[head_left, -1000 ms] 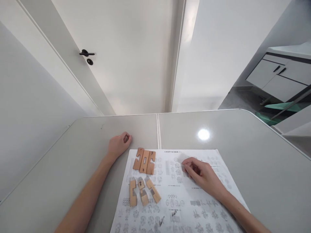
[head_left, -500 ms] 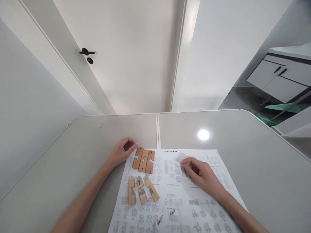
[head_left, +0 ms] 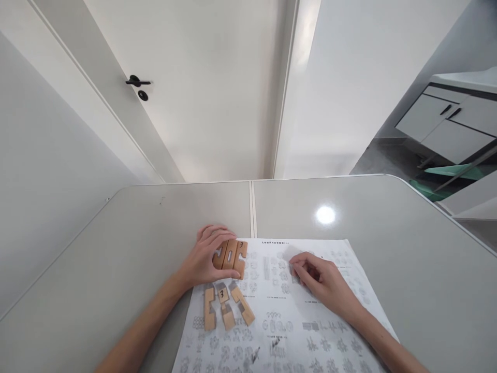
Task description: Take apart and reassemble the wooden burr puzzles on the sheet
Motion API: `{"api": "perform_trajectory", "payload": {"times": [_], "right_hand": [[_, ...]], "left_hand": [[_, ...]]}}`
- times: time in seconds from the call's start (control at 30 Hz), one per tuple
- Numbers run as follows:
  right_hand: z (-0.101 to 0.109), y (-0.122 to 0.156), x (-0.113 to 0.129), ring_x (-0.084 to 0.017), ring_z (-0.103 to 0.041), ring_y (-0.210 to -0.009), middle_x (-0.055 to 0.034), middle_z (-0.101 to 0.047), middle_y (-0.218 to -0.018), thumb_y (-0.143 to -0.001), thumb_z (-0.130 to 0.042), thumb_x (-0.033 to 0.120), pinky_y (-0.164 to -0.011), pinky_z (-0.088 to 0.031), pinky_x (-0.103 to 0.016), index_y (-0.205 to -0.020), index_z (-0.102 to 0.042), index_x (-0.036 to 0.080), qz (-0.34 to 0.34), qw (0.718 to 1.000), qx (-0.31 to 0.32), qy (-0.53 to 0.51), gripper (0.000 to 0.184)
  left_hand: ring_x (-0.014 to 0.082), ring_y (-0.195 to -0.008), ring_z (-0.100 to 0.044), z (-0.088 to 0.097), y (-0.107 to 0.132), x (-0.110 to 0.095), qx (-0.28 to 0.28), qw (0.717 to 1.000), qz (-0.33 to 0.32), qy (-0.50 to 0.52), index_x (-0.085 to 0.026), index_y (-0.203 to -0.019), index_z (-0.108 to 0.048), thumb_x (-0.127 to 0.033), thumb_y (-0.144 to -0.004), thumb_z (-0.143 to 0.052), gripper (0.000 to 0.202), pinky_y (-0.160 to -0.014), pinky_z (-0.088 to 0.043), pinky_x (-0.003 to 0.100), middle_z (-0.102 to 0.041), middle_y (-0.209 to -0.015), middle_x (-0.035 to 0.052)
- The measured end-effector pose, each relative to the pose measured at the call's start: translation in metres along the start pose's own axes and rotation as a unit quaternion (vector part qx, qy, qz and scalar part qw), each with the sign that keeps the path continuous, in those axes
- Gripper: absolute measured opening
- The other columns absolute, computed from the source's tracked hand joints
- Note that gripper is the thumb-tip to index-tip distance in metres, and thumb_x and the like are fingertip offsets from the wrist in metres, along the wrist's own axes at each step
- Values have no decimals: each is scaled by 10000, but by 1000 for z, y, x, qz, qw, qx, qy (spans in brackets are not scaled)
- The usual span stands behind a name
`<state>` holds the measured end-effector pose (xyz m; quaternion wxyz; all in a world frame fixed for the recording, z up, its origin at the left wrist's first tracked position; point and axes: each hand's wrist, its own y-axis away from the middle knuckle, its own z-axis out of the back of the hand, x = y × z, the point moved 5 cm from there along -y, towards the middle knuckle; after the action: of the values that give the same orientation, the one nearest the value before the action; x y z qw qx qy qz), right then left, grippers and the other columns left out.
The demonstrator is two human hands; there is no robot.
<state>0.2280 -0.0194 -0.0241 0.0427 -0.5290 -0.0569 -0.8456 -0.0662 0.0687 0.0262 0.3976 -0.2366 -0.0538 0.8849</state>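
Note:
My left hand (head_left: pixel 207 259) spans the flat wooden puzzle pieces (head_left: pixel 230 254), thumb along their near edge and fingers along the far edge. These pieces lie side by side with notches, a slot and handwritten numbers; the hand covers part of the leftmost. Closer to me, a notched wooden block (head_left: pixel 209 309), a second block marked 3 (head_left: pixel 225 306) and a slanted third block (head_left: pixel 243 306) lie apart from one another. My right hand (head_left: pixel 320 277) rests on the printed sheet (head_left: pixel 295 305), fingers curled and thumb against the forefinger, with nothing visible in it.
Under everything is a grey table (head_left: pixel 163 217) with a seam (head_left: pixel 252 212) running away from me. A white door (head_left: pixel 209 93) with a black handle (head_left: pixel 137 81) stands beyond it. A white cabinet (head_left: pixel 446 119) is at the far right.
My left hand has moved right from beside the flat pieces and now reaches around them with thumb and fingers. My right hand and the loose blocks have stayed in place.

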Motion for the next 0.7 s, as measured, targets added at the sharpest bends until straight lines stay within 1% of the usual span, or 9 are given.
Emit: {"api": "perform_trajectory", "payload": {"times": [0.1,0.17,0.27,0.37,0.5,0.7], "right_hand": [[0,0,-1,-178,-550,-601,-14,-649,-703,-1065,-487,499,-536,-438,-291,-982,-695,254,-2,1000,6,-6,332],[-1,0,-3,-177,-543,-599,-12,-646,-704,-1067,-487,498,-534,-434,-291,-986,-696,255,-6,1000,10,-8,331],[-1,0,-4,-173,-533,-599,-12,-650,-717,-1065,-496,477,-534,-430,-288,-996,-695,256,-9,1000,9,-11,305],[-1,0,-4,-174,-536,-603,-19,-656,-726,-1063,-496,462,-532,-430,-289,-998,-695,254,-8,1000,9,-12,295],[-1,-1,-3,-176,-535,-595,-28,-664,-736,-1061,-489,471,-528,-431,-294,-984,-693,252,-4,1000,9,-6,309],[-1,-1,-4,-178,-533,-591,-20,-649,-712,-1059,-490,473,-528,-431,-293,-967,-691,260,-7,1000,8,-8,307]], "left_hand": [[346,-1256,-625,4,0,-4,-15,999,-26,-16,-269,-1304,-615,-660,-734,-878,740,-1171,-369,547,-733,-1264,99],[338,-1271,-624,3,0,-5,-3,1000,-30,4,-272,-1341,-595,-634,-743,-884,757,-1155,-410,522,-719,-1302,104],[336,-1336,-590,-2,0,-4,31,998,-17,54,-278,-1422,-535,-614,-721,-910,863,-1149,-450,490,-658,-1410,125],[350,-1357,-577,-8,-1,-4,56,996,-10,76,-285,-1450,-509,-624,-691,-925,930,-1167,-439,503,-629,-1448,137],[361,-1346,-588,-12,-2,-3,70,995,-4,77,-295,-1442,-528,-638,-674,-927,930,-1173,-431,514,-645,-1423,128],[362,-1337,-588,-15,-1,2,64,996,11,65,-302,-1484,-501,-597,-737,-900,897,-1149,-456,528,-648,-1416,130]]}}
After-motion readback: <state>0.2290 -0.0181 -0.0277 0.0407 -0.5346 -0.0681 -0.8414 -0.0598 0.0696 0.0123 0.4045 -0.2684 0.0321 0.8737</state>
